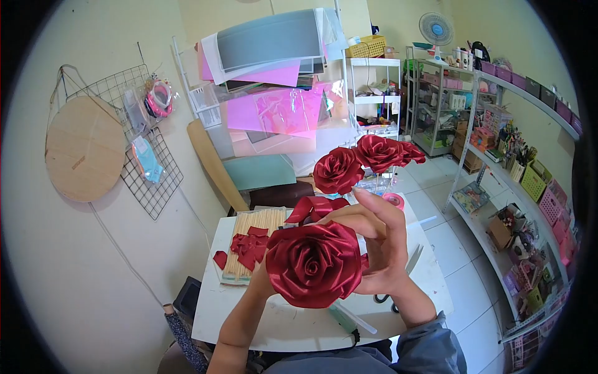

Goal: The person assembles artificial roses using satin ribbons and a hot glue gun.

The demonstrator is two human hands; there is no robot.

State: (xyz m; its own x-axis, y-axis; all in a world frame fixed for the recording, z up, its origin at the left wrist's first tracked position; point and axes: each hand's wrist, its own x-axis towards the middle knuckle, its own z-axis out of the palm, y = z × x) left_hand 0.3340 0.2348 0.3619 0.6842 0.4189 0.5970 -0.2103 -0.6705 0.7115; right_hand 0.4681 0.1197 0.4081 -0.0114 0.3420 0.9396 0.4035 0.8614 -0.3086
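While a white table [215,311] spreads beneath both forearms, the largest thing at the hands is a dark red satin ribbon rose [313,265], facing the wearer between them. The left hand [263,280] is mostly hidden behind its petals, so its grip cannot be told; the right hand [387,249] curves close on the other side, fingers bent and raised, and whether it pinches anything is hidden as well. Beyond the left hand lies a bundle of thin wooden sticks [254,219]. Ahead of the right fingertips stand more red satin roses [338,170], grouped together. Scissors [415,257] lie partly hidden beneath the right wrist, and a green tool [342,319] lies nearer the wearer, between the forearms. A loop of red satin ribbon [305,209] shows just past the hands, cut red satin pieces [251,246] rest on the sticks, and a pink tape roll [394,199] sits beyond the right hand.
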